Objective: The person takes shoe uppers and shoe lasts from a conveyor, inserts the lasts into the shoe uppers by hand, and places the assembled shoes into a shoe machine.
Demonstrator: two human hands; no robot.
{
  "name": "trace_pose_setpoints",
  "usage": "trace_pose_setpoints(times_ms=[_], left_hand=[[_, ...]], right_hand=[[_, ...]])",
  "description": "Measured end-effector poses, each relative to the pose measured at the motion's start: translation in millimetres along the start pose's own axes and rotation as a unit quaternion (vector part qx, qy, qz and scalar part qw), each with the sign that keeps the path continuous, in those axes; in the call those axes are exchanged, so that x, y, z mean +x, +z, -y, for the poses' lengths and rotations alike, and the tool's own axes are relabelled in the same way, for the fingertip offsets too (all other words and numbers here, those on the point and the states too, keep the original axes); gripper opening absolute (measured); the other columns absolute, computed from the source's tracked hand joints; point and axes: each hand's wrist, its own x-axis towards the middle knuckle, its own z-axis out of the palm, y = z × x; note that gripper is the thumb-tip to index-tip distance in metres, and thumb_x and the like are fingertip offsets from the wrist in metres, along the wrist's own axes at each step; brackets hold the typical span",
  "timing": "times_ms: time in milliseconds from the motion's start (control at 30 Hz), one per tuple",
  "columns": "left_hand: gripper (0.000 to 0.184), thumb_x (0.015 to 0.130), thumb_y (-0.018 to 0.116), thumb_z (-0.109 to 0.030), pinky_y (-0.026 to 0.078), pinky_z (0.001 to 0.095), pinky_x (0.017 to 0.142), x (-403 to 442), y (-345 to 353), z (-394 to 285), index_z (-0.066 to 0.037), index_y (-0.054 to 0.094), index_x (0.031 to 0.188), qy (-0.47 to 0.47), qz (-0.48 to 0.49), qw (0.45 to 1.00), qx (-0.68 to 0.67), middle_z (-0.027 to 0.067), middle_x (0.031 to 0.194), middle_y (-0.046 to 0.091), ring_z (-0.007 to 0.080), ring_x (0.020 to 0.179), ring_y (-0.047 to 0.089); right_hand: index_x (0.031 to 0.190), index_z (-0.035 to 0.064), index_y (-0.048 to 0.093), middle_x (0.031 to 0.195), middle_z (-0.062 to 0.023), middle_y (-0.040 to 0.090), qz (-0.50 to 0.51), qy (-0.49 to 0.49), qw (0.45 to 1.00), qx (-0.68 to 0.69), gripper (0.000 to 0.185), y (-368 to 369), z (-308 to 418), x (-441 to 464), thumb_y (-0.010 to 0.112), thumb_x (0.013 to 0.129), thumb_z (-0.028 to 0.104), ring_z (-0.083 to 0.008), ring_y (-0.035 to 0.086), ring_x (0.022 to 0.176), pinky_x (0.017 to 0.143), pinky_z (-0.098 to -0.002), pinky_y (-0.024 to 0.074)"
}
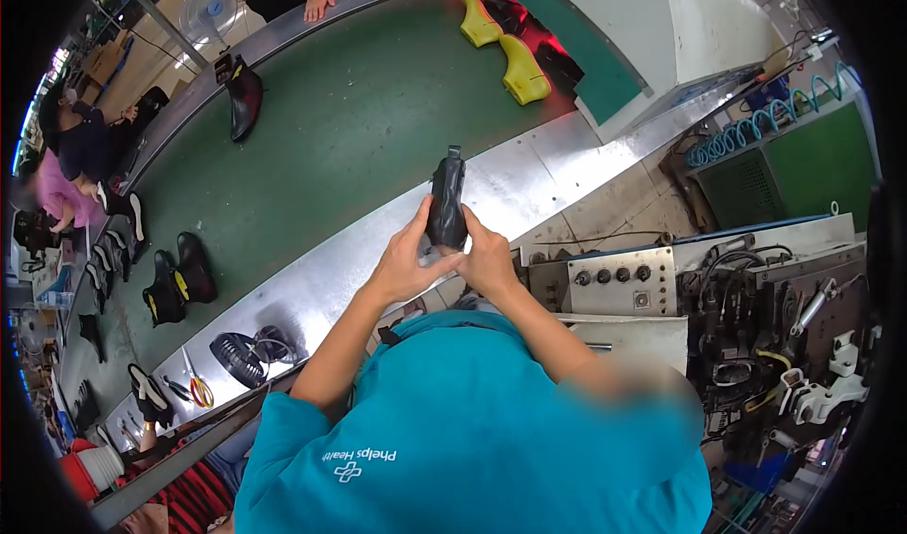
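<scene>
A glossy black shoe, narrow and with a small tab at its far end, is held up in front of my chest over the metal edge of the conveyor. My left hand grips its near end from the left, thumb pointing inward. From the right, my right hand closes on the same end, and the two thumbs meet below it. The palms hide part of the shoe's near end.
A green conveyor belt carries a dark boot, a pair of black boots and yellow shoe lasts near a white machine. A small black fan and scissors lie on the metal edge. Co-workers stand across and left.
</scene>
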Motion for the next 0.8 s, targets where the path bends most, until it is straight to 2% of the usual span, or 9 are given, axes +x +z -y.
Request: trace_pose_setpoints(times_ms=[167, 300, 333, 400, 433, 467, 567, 667, 800], left_hand=[[0.085, 0.085, 0.082, -0.029, 0.051, 0.0415, 0.1, -3, 18, -17, 0.01, 0.041, 0.148, -0.085, -0.081, 0.993, 0.0, 0.0297, 0.134, 0.061, 0.0384, 0.119, 0.065], [0.068, 0.086, 0.078, -0.022, 0.053, 0.0406, 0.097, -5, 11, -24, 0.008, 0.051, 0.141, -0.136, -0.14, 0.981, -0.013, 0.0264, 0.13, 0.063, 0.037, 0.113, 0.067], [0.068, 0.086, 0.078, -0.022, 0.053, 0.0406, 0.097, -5, 12, -22, 0.008, 0.051, 0.141, -0.136, -0.142, 0.98, -0.013, 0.0264, 0.13, 0.063, 0.037, 0.113, 0.067], [0.063, 0.086, 0.077, -0.019, 0.051, 0.0418, 0.098, -8, 18, -18, 0.007, 0.053, 0.138, -0.111, -0.158, 0.981, 0.005, 0.0258, 0.13, 0.062, 0.0384, 0.114, 0.066], [0.061, 0.086, 0.076, -0.018, 0.051, 0.0424, 0.099, -9, 20, -17, 0.006, 0.054, 0.137, -0.096, -0.162, 0.982, 0.015, 0.0255, 0.131, 0.061, 0.039, 0.115, 0.065], [0.06, 0.085, 0.076, -0.018, 0.05, 0.043, 0.101, -6, 25, -20, 0.006, 0.054, 0.135, -0.098, -0.168, 0.981, 0.017, 0.0256, 0.131, 0.061, 0.04, 0.116, 0.064], [0.06, 0.084, 0.077, -0.017, 0.053, 0.043, 0.097, 3, 36, -29, 0.006, 0.055, 0.135, -0.092, -0.178, 0.979, 0.046, 0.0258, 0.128, 0.063, 0.04, 0.113, 0.066], [0.059, 0.084, 0.077, -0.016, 0.054, 0.0431, 0.097, 7, 32, -20, 0.006, 0.056, 0.135, -0.071, -0.183, 0.98, 0.045, 0.0253, 0.129, 0.064, 0.0399, 0.114, 0.066], [0.058, 0.083, 0.077, -0.013, 0.054, 0.0422, 0.098, -1, 33, -12, 0.006, 0.059, 0.135, -0.041, -0.199, 0.978, 0.044, 0.0245, 0.131, 0.064, 0.0393, 0.115, 0.067]], right_hand=[[0.143, -0.0024, 0.05, 0.093, -0.021, 0.072, 0.012, -0.045, 0.996, -0.081, 0.079, 5, -5, -18, 0.082, 0.073, 0.016, -0.0357, 0.074, 0.077, 0.062, -0.0412, 0.0574], [0.14, -0.0031, 0.056, 0.118, -0.0266, 0.07, 0.101, -0.085, 0.991, 0.035, 0.068, -29, 3, -13, 0.08, 0.082, 0.023, -0.037, 0.071, 0.108, 0.093, -0.0429, 0.0564], [0.138, -0.0032, 0.059, 0.131, -0.0264, 0.066, 0.071, -0.035, 0.993, 0.084, 0.057, -28, -9, -13, 0.074, 0.092, 0.026, -0.0342, 0.066, 0.122, 0.105, -0.0417, 0.0497], [0.13, -0.0027, 0.063, 0.123, -0.0232, 0.07, -0.057, 0.061, 0.987, 0.134, 0.044, -16, -27, 12, 0.068, 0.098, 0.026, -0.0297, 0.07, 0.115, 0.099, -0.0379, 0.0521], [0.112, -0.0029, 0.07, 0.104, -0.0186, 0.074, -0.079, 0.121, 0.97, 0.195, 0.033, -15, -11, 53, 0.064, 0.101, 0.027, -0.0236, 0.07, 0.097, 0.088, -0.035, 0.0532], [0.093, -0.0037, 0.069, 0.082, -0.005, 0.067, -0.075, 0.139, 0.963, 0.218, 0.036, -3, -16, 72, 0.062, 0.104, 0.03, -0.0115, 0.058, 0.078, 0.072, -0.029, 0.0477], [0.07, 0.001, 0.063, 0.065, 0.0017, 0.056, -0.098, 0.205, 0.963, 0.148, 0.046, 20, 7, 94, 0.065, 0.102, 0.035, -0.0089, 0.05, 0.064, 0.06, -0.0288, 0.0409], [0.058, 0.008, 0.051, 0.059, 0.0073, 0.044, -0.162, 0.195, 0.91, 0.329, 0.051, 38, -10, 104, 0.068, 0.099, 0.035, -0.006, 0.038, 0.056, 0.052, -0.0287, 0.0308], [0.058, 0.0122, 0.049, 0.06, 0.0091, 0.042, -0.138, 0.205, 0.892, 0.377, 0.049, 42, -12, 104, 0.068, 0.098, 0.031, -0.0045, 0.035, 0.056, 0.051, -0.0275, 0.0273]])
